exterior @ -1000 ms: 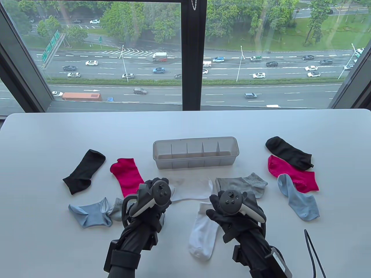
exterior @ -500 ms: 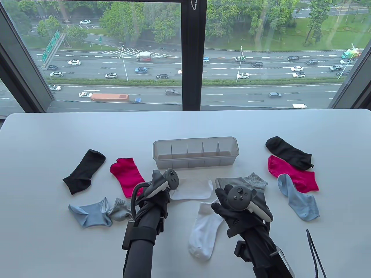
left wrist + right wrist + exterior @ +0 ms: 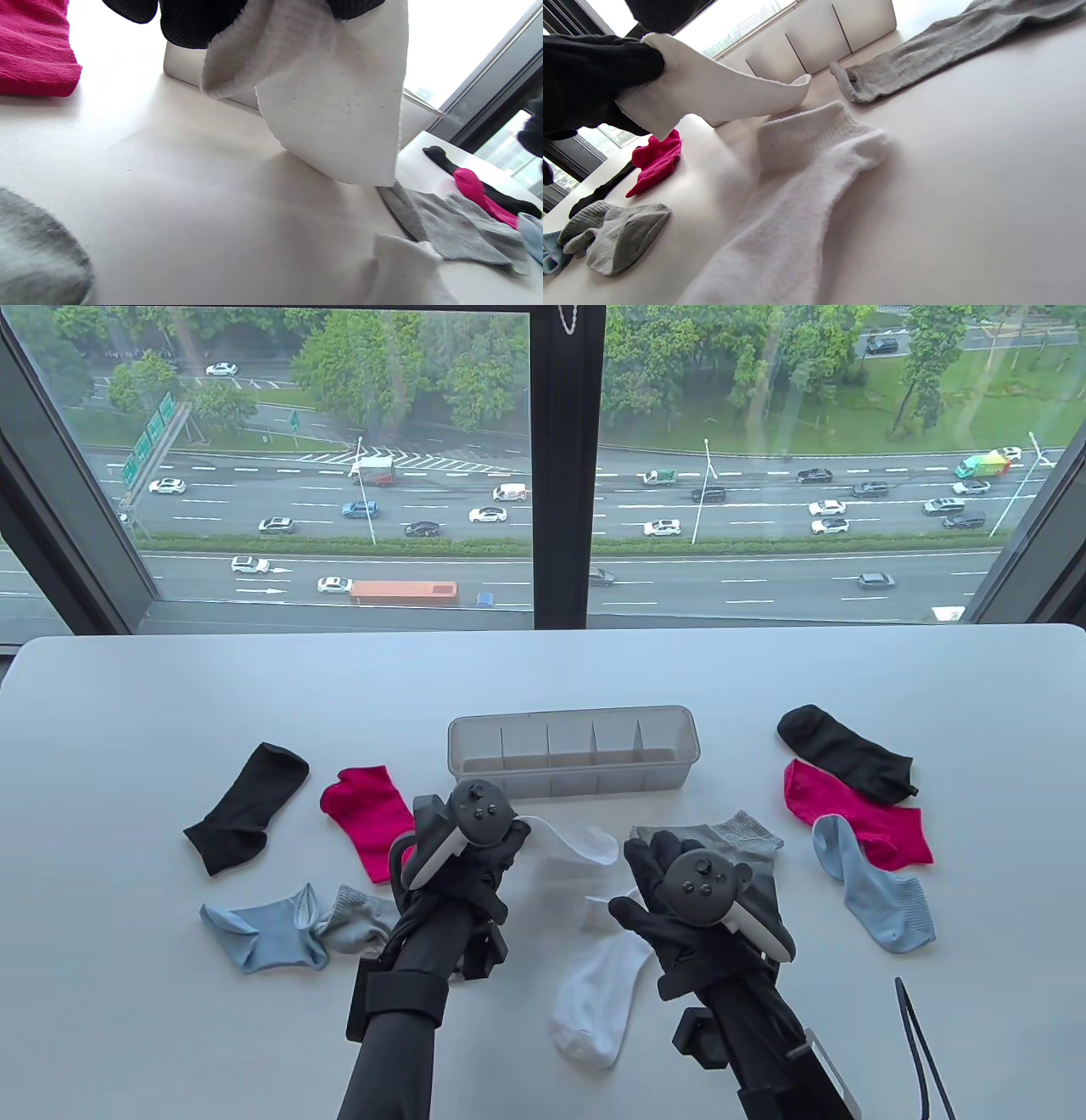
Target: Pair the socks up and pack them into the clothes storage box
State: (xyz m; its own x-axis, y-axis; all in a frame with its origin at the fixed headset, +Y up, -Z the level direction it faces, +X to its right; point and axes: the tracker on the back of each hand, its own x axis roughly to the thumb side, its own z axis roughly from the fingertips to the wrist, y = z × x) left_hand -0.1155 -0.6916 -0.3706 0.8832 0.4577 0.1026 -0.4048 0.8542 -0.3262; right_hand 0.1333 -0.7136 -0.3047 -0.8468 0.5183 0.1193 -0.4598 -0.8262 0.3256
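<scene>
**White sock lifted by the left hand**

White sock one [image 3: 577, 841] is hanging from the left hand [image 3: 475, 857], whose fingers are pinching its end; its free end is trailing rightward, clear of the table [image 3: 170, 695], just in front of the clear storage box [image 3: 573, 752]. White sock two [image 3: 598, 984] is lying flat, its cuff just left of the right hand [image 3: 679, 899], which is hovering with fingers relaxed, holding nothing, partly over a grey sock [image 3: 721, 838].

No readable text anywhere (the green road signs [image 3: 155, 431] outside are illegible).
</scene>
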